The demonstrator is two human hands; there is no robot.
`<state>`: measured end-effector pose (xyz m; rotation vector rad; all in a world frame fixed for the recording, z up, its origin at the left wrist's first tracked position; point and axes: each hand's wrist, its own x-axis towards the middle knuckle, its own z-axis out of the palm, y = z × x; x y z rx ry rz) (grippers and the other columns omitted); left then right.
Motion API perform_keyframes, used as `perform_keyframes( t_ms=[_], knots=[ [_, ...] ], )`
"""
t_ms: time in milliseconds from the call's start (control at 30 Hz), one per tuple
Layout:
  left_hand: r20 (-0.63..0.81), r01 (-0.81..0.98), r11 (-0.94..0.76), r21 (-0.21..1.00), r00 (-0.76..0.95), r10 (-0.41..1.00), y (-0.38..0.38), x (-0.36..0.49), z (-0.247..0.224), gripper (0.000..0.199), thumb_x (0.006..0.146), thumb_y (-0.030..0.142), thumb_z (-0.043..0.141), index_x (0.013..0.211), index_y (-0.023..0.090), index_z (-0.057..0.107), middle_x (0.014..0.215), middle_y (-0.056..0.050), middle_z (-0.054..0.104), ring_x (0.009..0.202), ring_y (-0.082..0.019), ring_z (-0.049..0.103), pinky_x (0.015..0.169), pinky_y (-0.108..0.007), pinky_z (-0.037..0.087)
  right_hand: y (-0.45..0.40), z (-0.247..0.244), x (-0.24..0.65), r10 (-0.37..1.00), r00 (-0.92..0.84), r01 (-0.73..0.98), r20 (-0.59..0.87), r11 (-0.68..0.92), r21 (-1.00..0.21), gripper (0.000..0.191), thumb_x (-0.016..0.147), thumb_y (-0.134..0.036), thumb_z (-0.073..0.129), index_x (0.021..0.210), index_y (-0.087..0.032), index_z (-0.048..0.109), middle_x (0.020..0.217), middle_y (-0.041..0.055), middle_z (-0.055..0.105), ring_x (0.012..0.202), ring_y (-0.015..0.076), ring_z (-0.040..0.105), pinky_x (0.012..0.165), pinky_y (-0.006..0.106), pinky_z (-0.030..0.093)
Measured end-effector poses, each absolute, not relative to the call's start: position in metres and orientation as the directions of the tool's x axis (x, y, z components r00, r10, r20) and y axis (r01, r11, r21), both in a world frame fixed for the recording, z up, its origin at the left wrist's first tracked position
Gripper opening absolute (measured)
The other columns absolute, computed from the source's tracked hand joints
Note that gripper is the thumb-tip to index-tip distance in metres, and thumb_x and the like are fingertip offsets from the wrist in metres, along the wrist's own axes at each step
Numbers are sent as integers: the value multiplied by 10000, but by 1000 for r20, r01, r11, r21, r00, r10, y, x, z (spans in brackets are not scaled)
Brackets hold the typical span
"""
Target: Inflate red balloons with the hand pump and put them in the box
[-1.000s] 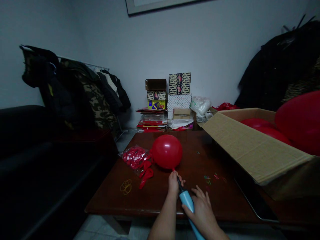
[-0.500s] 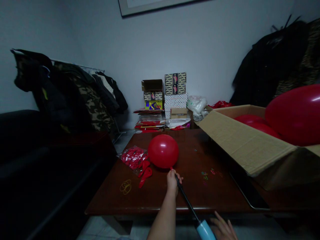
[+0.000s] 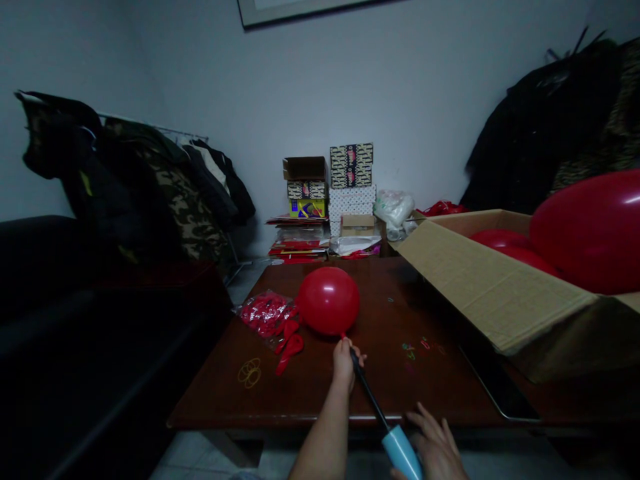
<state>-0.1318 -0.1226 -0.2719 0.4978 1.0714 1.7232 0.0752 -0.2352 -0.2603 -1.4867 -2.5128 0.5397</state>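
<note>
A round red balloon (image 3: 329, 301), partly inflated, rests over the middle of the table. My left hand (image 3: 344, 360) is closed around the balloon's neck and the tip of a balloon pump (image 3: 401, 453). The pump has a thin black tube and a light-blue barrel, slanting down toward the bottom edge. My right hand (image 3: 434, 441) is at the blue barrel, thumb on one side and palm on the other, its fingers stretched past it. The lower part of this grip is cut off by the frame. Flat red balloons (image 3: 290, 350) lie left of the inflated one.
A clear bag of balloons (image 3: 265, 312) and yellow rubber bands (image 3: 249, 373) lie on the table (image 3: 310, 393). Small coloured bands (image 3: 411, 352) and a dark flat device (image 3: 497, 383) lie rightward. An open carton (image 3: 490, 287) holds big red balloons (image 3: 590, 230).
My right hand and the blue barrel have moved up and left toward my left hand. Less of the black tube shows. My left hand stays at the balloon's neck.
</note>
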Motion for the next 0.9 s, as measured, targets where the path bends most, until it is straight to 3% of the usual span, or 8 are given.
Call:
perform_keyframes(
  t_ms=[100, 300, 533, 733, 900],
  knots=[
    [-164, -544, -96, 833, -409, 898, -123, -132, -271, 456, 676, 633, 536, 671, 214, 358, 394, 98, 451, 268, -70, 384, 512, -289, 454, -221, -238, 53, 881, -472, 799, 44, 448, -400, 478, 667, -529, 571, 1000, -192, 637, 1303, 110, 483, 1308, 318, 265, 1066, 545, 84],
    [-165, -562, -108, 820, -413, 895, -123, -133, -269, 462, 672, 640, 540, 670, 218, 351, 397, 95, 449, 272, -68, 375, 493, -278, 448, -193, -214, 6, 898, -424, 812, 117, 434, -391, 406, 679, -476, 559, 903, -148, 643, 1257, 126, 505, 1294, 309, 284, 1073, 514, 77],
    [-155, -529, -96, 843, -411, 898, -122, -132, -270, 460, 684, 645, 514, 652, 220, 342, 372, 95, 439, 254, -74, 371, 469, -274, 443, -195, -223, 1, 914, -396, 843, 93, 402, -357, 509, 712, -498, 515, 1049, -129, 612, 1290, 139, 482, 1302, 320, 264, 1063, 537, 97],
    [-146, -525, -103, 845, -412, 899, -124, -132, -269, 460, 674, 642, 524, 654, 221, 340, 374, 100, 438, 247, -67, 362, 471, -270, 441, -209, -218, 4, 905, -420, 849, 66, 418, -324, 469, 706, -443, 528, 1021, -111, 629, 1242, 146, 526, 1296, 326, 281, 1074, 528, 93],
    [-151, -539, -108, 835, -414, 898, -125, -132, -267, 442, 685, 626, 521, 666, 220, 347, 380, 102, 439, 252, -69, 368, 490, -279, 446, -227, -246, 43, 879, -475, 821, 43, 461, -337, 515, 684, -498, 566, 1060, -150, 620, 1246, 140, 536, 1274, 350, 324, 1054, 576, 150]
  ],
)
